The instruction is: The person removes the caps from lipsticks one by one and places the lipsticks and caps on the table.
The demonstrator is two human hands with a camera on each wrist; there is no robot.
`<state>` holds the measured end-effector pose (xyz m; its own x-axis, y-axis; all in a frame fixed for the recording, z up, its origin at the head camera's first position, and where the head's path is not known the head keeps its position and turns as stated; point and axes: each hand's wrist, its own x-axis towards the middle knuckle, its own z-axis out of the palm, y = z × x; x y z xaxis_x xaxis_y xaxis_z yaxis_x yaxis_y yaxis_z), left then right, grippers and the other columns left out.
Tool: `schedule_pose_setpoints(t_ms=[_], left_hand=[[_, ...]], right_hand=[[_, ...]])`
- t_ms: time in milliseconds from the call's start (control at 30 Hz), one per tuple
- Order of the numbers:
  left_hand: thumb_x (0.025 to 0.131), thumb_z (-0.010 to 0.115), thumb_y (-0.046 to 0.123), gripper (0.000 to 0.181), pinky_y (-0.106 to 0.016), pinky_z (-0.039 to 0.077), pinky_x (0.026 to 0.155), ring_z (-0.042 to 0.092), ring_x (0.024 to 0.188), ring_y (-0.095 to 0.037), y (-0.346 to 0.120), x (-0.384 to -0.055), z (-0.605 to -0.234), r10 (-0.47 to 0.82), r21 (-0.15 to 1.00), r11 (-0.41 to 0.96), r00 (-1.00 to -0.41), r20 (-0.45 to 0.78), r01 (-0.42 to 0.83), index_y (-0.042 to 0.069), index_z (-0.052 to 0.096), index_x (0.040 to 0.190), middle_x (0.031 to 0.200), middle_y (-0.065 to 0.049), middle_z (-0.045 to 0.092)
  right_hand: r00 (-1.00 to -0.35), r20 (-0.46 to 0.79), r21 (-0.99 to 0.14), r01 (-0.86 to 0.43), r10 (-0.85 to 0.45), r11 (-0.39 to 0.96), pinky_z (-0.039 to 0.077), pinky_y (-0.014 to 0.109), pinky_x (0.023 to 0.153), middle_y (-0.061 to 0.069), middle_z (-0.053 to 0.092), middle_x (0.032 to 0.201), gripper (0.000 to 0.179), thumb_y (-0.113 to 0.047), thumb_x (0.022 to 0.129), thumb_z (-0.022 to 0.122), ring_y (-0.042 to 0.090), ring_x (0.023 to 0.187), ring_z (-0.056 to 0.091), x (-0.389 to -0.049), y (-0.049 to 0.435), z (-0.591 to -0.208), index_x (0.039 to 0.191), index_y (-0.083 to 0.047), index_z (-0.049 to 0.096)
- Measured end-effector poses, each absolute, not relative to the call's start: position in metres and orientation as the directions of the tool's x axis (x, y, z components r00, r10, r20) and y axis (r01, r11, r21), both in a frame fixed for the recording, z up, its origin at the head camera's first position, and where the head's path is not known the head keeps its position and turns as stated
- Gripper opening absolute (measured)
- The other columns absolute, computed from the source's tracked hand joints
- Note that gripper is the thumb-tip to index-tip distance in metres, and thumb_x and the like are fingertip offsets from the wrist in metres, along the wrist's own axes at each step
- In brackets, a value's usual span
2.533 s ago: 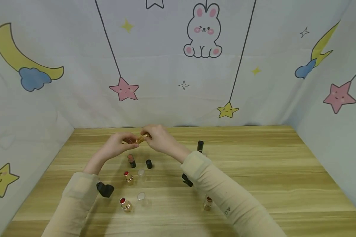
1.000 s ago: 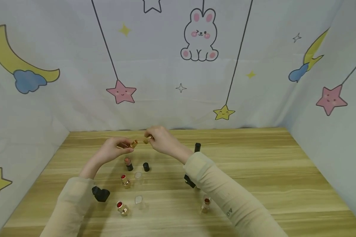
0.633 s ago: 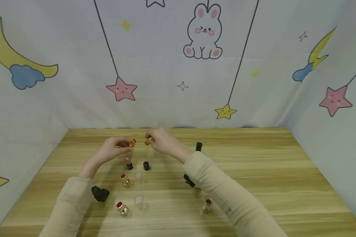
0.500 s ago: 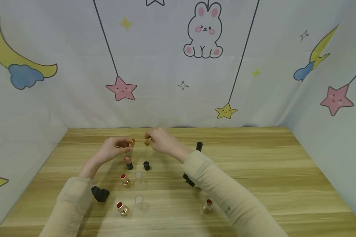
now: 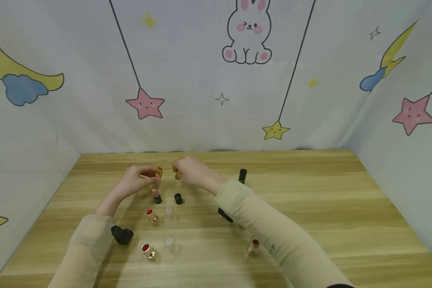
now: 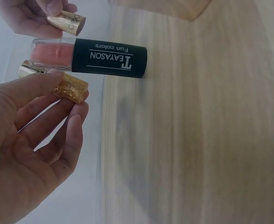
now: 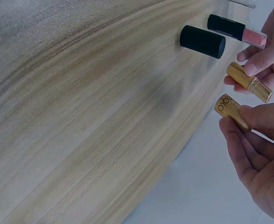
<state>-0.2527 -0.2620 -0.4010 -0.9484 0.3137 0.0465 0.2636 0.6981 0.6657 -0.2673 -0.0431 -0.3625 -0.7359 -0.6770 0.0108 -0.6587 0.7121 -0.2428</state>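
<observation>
My left hand (image 5: 131, 183) pinches a gold lipstick (image 5: 159, 172), upright and uncapped, with an orange-red tip inside its tube. In the left wrist view, thumb and fingers grip the textured lower part of that lipstick (image 6: 70, 87). Just to the right, my right hand (image 5: 197, 173) pinches the gold lipstick cap (image 5: 177, 175); printed letters show on the cap (image 7: 230, 110) in the right wrist view. Both hands are low over the far left of the table, a small gap apart. Nearer me stand a pink lipstick with a black base (image 5: 156, 196) and a black cap (image 5: 178, 199).
Two red lipsticks in gold cases (image 5: 153, 217) stand nearer, with clear caps (image 5: 169, 243) beside them. A black angular object (image 5: 122, 235) lies by the left sleeve. Right of centre are a black lipstick tube (image 5: 242, 176), a dark item (image 5: 225, 215) and another gold lipstick (image 5: 253, 248).
The gold cap has come off the lipstick, and the hands have parted. The orange-red tip has come into view. Both pieces are now lower and more upright.
</observation>
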Motion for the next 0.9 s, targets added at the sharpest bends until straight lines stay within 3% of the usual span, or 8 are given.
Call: schedule_pose_setpoints(t_ms=[533,900], left_hand=[[0.09,0.067,0.018,0.03,-0.049,0.054,0.086,0.064,0.102,-0.039,-0.266,-0.255,-0.408,0.331,0.666,0.697,-0.943,0.029,0.265,-0.001,0.066,0.113,0.114,-0.023,0.066],[0.089,0.068,0.016,0.018,-0.044,0.055,0.08,0.065,0.093,-0.029,-0.27,-0.26,-0.415,0.349,0.657,0.695,-0.936,0.046,0.292,0.004,0.07,0.102,0.101,-0.016,0.069]], right_hand=[[-0.709,-0.023,-0.203,-0.687,-0.705,0.697,0.052,0.024,0.073,0.003,0.071,0.096,0.013,-0.005,0.09,0.061,0.014,0.084,0.064,-0.272,-0.056,-0.372,0.1,-0.005,0.07],[-0.721,-0.056,-0.186,-0.673,-0.691,0.716,0.048,0.021,0.068,0.001,0.069,0.093,0.013,-0.006,0.092,0.058,0.011,0.079,0.06,-0.273,-0.057,-0.374,0.099,-0.006,0.068]])
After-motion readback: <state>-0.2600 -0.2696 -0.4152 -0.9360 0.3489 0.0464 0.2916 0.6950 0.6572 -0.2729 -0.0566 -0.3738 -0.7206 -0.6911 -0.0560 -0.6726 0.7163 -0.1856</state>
